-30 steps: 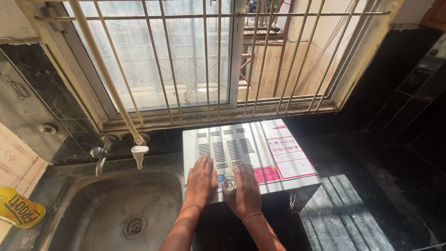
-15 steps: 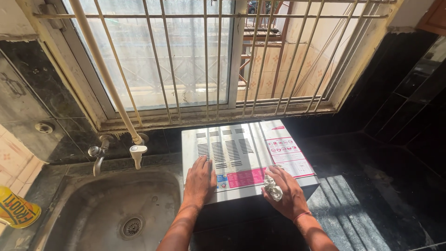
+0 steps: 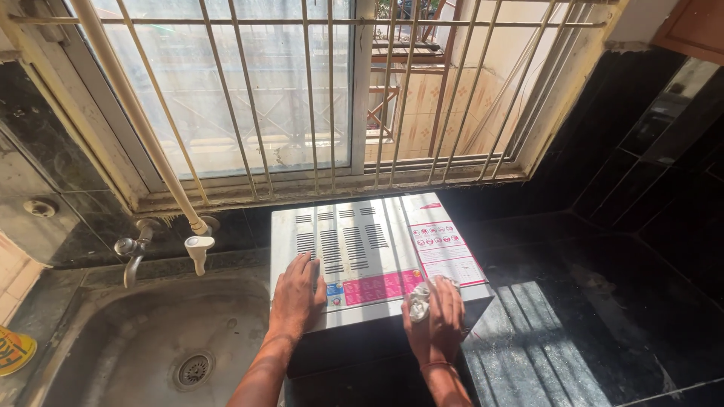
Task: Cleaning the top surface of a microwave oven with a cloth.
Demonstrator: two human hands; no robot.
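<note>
— Microwave oven (image 3: 362, 252): where is it sitting?
— Under both palms, on the dark counter (image 3: 573, 301) beside the sink (image 3: 121, 339).
— And the hands?
— The left hand (image 3: 296, 290) is lying flat and open; the right hand (image 3: 436, 320) is clamping a crumpled white cloth (image 3: 419, 300) against its front edge.

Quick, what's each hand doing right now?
Left hand: open, flat on top of the microwave, holding nothing.
Right hand: closed on a small white cloth, pressed at the microwave's front edge.

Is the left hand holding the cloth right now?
No, the left hand lies flat and empty on the appliance top; the right hand grips the cloth.
</note>
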